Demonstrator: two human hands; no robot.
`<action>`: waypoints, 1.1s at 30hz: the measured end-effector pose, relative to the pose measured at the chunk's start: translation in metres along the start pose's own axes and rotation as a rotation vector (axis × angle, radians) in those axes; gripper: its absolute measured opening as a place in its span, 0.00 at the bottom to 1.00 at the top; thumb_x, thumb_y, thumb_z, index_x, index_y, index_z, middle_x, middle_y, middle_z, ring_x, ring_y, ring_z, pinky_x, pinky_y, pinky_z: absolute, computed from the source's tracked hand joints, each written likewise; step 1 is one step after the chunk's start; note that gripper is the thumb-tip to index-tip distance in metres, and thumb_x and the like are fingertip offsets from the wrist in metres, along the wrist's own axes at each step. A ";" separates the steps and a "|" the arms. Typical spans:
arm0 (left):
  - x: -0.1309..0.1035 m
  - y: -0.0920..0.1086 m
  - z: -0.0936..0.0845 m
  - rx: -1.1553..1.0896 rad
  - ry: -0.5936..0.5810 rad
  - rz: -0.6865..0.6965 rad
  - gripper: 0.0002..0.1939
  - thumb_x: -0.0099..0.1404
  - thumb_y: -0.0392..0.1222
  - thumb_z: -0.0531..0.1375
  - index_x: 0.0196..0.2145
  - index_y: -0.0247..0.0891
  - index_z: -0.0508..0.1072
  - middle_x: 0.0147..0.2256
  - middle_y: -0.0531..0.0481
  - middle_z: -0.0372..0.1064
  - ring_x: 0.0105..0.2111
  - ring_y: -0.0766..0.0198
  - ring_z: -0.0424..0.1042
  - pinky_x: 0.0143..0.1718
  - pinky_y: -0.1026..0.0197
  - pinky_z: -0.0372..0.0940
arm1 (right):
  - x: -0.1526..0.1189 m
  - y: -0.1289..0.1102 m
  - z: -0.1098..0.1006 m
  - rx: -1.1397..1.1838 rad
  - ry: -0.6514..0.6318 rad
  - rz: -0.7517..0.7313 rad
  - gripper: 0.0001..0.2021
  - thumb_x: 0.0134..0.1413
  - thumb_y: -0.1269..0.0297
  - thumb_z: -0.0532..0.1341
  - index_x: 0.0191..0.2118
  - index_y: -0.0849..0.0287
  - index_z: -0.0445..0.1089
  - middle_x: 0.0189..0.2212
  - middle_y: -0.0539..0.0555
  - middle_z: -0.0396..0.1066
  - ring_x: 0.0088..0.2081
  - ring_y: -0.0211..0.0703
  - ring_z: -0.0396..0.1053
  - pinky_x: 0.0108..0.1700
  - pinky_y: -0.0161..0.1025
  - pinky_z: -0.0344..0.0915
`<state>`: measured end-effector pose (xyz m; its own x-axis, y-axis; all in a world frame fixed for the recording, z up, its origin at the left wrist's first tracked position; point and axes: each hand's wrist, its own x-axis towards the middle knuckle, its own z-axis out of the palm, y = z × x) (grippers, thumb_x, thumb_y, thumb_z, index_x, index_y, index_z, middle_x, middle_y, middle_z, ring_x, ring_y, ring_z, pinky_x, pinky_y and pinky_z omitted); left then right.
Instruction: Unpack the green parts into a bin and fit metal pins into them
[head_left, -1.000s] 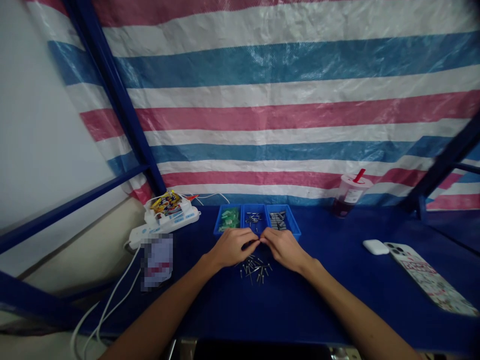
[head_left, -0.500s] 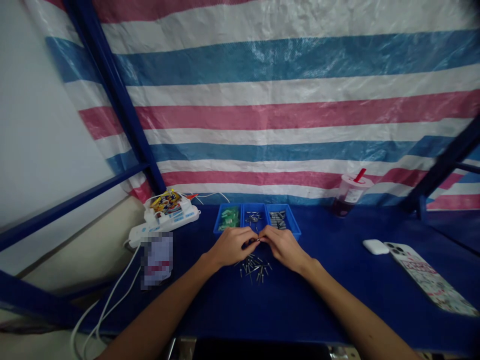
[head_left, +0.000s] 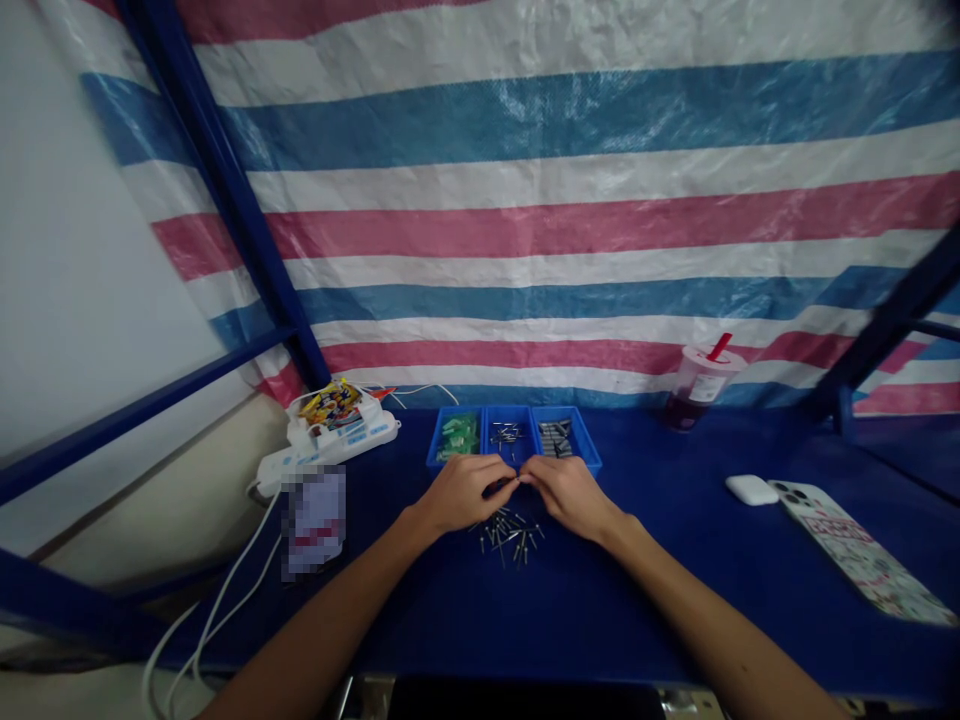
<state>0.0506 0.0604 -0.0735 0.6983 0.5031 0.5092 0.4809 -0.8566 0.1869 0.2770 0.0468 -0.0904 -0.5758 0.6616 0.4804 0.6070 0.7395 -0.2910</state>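
My left hand (head_left: 474, 492) and my right hand (head_left: 568, 496) meet in front of the blue trays, fingertips pinched together. Whatever small piece lies between them is too tiny and too covered to make out. Just below, a loose pile of thin metal pins with thicker ends (head_left: 514, 540), like rivets or screws, lies on the blue table. Behind the hands, the left blue tray (head_left: 433, 440) contains green plastic pieces (head_left: 459, 436). Several metal pins (head_left: 505, 436) are in the middle tray (head_left: 511, 411), and grey short pieces (head_left: 555, 438) fill part of the right tray (head_left: 590, 452).
On the left are a white power strip (head_left: 330, 450), a box of yellow packets (head_left: 330, 405), white cables (head_left: 217, 610) and a blurred packet (head_left: 315, 525). To the right stand a drink cup with red straw (head_left: 697, 388), a white earphone case (head_left: 751, 490) and a phone (head_left: 859, 550).
Both hands stay almost in place, still pinched together. My right fingers have shifted very slightly at the meeting point. The trays and pile look the same.
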 end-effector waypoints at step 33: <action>-0.001 0.000 0.002 -0.022 -0.035 -0.019 0.14 0.75 0.39 0.52 0.34 0.36 0.75 0.30 0.51 0.71 0.30 0.67 0.71 0.33 0.64 0.63 | 0.001 -0.004 -0.002 0.020 0.030 -0.015 0.08 0.73 0.69 0.50 0.44 0.57 0.66 0.37 0.54 0.72 0.36 0.41 0.71 0.37 0.36 0.62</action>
<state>0.0508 0.0601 -0.0753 0.7076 0.5230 0.4752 0.4829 -0.8488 0.2151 0.2752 0.0440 -0.0876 -0.5678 0.6469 0.5090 0.5872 0.7516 -0.3003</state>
